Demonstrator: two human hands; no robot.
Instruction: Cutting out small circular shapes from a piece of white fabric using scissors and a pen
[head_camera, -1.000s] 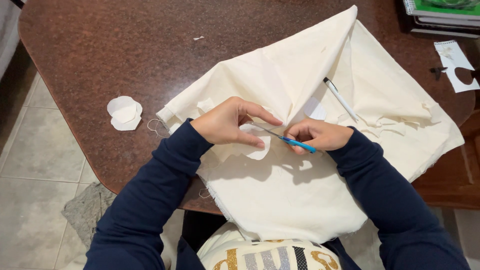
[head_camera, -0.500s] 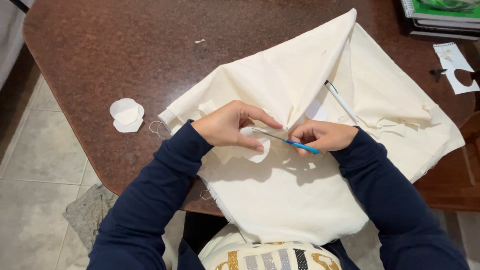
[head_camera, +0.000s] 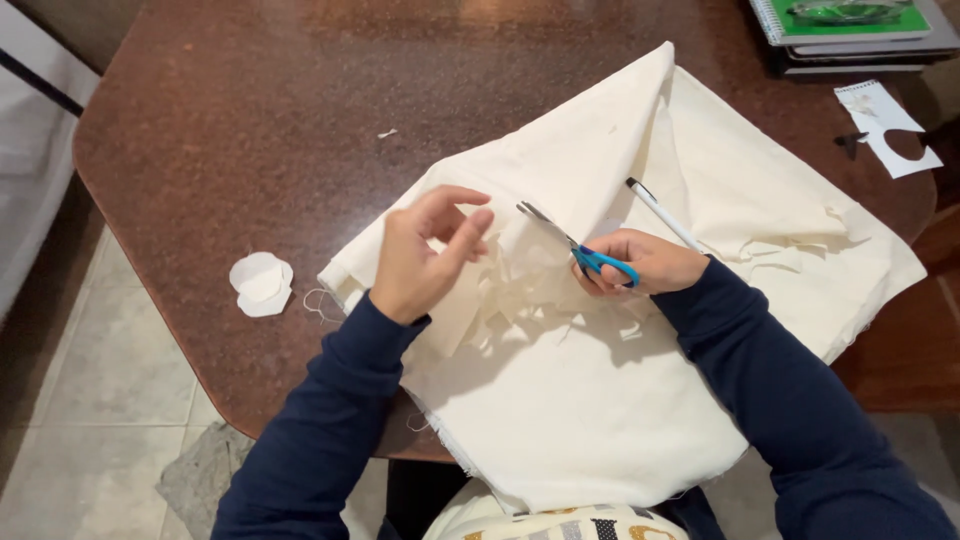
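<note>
1. Two hands work at the centre of the frame over a cream cloth (head_camera: 600, 400) spread across a brown table (head_camera: 250, 130).
2. Our right hand (head_camera: 645, 262) grasps blue-handled scissors (head_camera: 575, 245); their blades stand parted and point to the upper left.
3. Our left hand (head_camera: 425, 255) is raised with fingers loosely spread; we cannot tell whether it pinches a cut piece of cloth or holds nothing.
4. Between the hands the cloth shows ragged cut edges and loose strips.
5. Done, in our judgement: two round cloth pieces (head_camera: 262, 284) lie stacked on the table at left centre, apart from the cloth.
6. Left, in our judgement: most of the cloth remains whole, so further cutting seems possible.
7. A white pen (head_camera: 662, 212) lies on the cloth just above the right hand; a cut paper sheet (head_camera: 890, 130) and notebooks (head_camera: 850, 25) sit at upper right.
</note>
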